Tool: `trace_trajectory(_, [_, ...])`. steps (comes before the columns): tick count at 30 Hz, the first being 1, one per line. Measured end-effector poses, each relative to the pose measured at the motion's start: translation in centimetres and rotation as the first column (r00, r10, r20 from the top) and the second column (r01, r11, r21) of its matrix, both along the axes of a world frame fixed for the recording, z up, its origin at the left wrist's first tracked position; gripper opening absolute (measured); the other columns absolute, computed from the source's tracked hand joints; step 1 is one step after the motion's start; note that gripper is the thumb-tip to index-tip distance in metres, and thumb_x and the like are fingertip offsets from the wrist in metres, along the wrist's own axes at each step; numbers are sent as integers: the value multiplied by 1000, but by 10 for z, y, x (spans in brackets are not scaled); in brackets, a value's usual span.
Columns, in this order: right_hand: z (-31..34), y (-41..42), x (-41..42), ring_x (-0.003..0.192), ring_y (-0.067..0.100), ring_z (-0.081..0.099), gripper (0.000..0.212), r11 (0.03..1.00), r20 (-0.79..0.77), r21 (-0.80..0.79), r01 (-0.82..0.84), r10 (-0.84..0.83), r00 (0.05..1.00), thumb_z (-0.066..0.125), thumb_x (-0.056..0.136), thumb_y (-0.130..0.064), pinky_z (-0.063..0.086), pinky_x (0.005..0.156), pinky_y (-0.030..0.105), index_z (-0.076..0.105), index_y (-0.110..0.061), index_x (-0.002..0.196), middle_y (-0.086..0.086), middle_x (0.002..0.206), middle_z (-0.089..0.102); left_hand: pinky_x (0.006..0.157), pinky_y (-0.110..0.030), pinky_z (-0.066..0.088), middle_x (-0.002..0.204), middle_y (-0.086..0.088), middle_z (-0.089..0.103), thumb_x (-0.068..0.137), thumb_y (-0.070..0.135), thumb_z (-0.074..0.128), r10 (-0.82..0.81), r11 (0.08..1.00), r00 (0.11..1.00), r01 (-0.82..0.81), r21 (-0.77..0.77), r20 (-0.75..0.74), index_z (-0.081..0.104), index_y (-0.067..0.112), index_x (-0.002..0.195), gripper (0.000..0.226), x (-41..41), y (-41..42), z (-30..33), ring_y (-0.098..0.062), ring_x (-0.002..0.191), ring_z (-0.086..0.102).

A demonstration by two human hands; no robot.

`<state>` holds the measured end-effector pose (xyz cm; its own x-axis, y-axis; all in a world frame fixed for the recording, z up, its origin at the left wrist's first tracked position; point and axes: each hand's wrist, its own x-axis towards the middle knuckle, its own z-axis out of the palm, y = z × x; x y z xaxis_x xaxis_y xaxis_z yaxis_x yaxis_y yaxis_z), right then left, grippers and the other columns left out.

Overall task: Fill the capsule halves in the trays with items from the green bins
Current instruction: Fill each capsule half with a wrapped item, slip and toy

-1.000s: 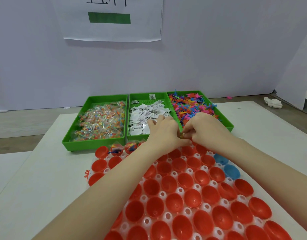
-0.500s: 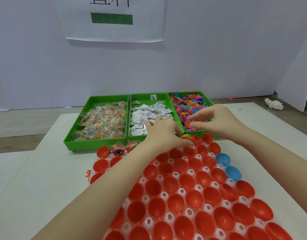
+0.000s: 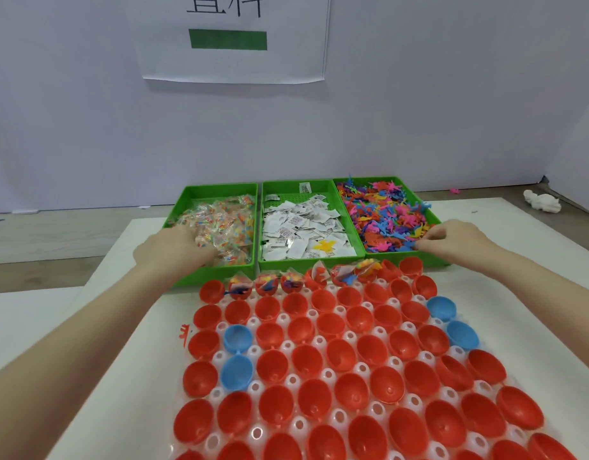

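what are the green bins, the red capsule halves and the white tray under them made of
Green bins: rigid moulded plastic by the look, matte, with a perforated floor visible in the middle one.
Red capsule halves: thin glossy plastic; light glints on their curved insides.
White tray: probably thin formed plastic, slightly translucent, with holes between the cups.

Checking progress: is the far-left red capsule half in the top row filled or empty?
Empty: the far-left red capsule half shows only bare red interior, unlike its filled neighbour.

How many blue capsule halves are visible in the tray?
4: two blue capsule halves stacked near the left side, two at the right edge. None seem hidden.
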<state>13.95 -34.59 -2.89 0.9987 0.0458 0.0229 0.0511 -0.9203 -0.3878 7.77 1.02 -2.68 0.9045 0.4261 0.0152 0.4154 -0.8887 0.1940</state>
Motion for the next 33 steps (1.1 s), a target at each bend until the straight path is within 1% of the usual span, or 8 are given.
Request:
trace_trajectory(8, [-10, 0, -1, 68, 23, 51, 27, 989, 253, 110, 99, -124, 960, 58, 90, -24, 31, 57, 30, 72, -2, 82, 14, 73, 65, 79, -38, 48, 94, -15, 68, 79, 30, 71, -89, 989, 970, 112, -92, 227, 73, 12, 78, 18, -9, 9, -1, -32, 91, 59])
trace_trajectory(13, [-10, 4, 1, 85, 36, 58, 23, 971, 432, 201, 129, -206, 878, 53, 92, -15, 38, 70, 34, 70, 0, 92, 20, 89, 69, 78, -32, 39, 98, -19, 66, 75, 13, 75, -46, 965, 912, 146, -217, 408, 69, 1, 101, 29, -11, 6, -8, -28, 90, 58])
trace_trajectory(17, [-2, 15, 5, 83, 31, 60, 18, 883, 322, 461, 90, -262, 910, 43, 92, -4, 50, 76, 42, 60, -7, 95, 15, 97, 63, 80, -35, 48, 93, -16, 67, 76, 14, 75, 113, 896, 857, 130, -424, 502, 70, 1, 96, 25, -14, 13, -12, -26, 87, 62])
trace_trajectory(22, [9, 35, 7, 53, 16, 38, 31, 748, 105, 648, 143, -273, 956, 36, 84, 1, 35, 46, 24, 53, -11, 61, 4, 65, 48, 77, -27, 42, 89, -9, 68, 85, 12, 64, 244, 849, 746, 145, -508, 620, 71, 1, 99, 19, -23, 11, -20, -19, 80, 58])
trace_trajectory(25, [15, 54, 6, 50, 17, 31, 36, 787, 132, 613, 65, -183, 974, 40, 84, -4, 22, 50, 26, 40, -12, 49, 3, 53, 38, 76, -28, 45, 86, -9, 69, 86, 14, 63, 282, 812, 712, 180, -556, 643, 72, 6, 94, 15, -26, 8, -23, -19, 78, 59])
trace_trajectory(28, [18, 78, 4, 47, 16, 31, 38, 835, 66, 550, 29, -79, 995, 47, 87, -17, 31, 54, 27, 37, -16, 50, 0, 51, 37, 80, -37, 51, 76, -4, 65, 90, 18, 55, 433, 695, 645, 206, -689, 630, 62, 19, 79, 14, -26, 7, -17, -18, 72, 61])
trace_trajectory(31, [19, 103, 1, 39, 13, 28, 43, 967, 126, 236, -91, 63, 990, 58, 80, -14, 37, 56, 25, 40, -15, 41, -7, 29, 30, 60, -24, 52, 77, 0, 66, 97, 19, 45, 529, 533, 614, 297, -792, 586, 51, 24, 79, 19, -30, 3, -10, -6, 53, 63])
trace_trajectory(33, [19, 120, 0, 48, 15, 46, 29, 981, 98, 108, -158, 148, 984, 64, 77, -20, 45, 60, 28, 61, -11, 51, -8, 39, 55, 47, -13, 47, 67, 5, 66, 97, 18, 46, 530, 478, 610, 360, -802, 589, 51, 23, 81, 18, -35, 0, -4, -2, 43, 59])
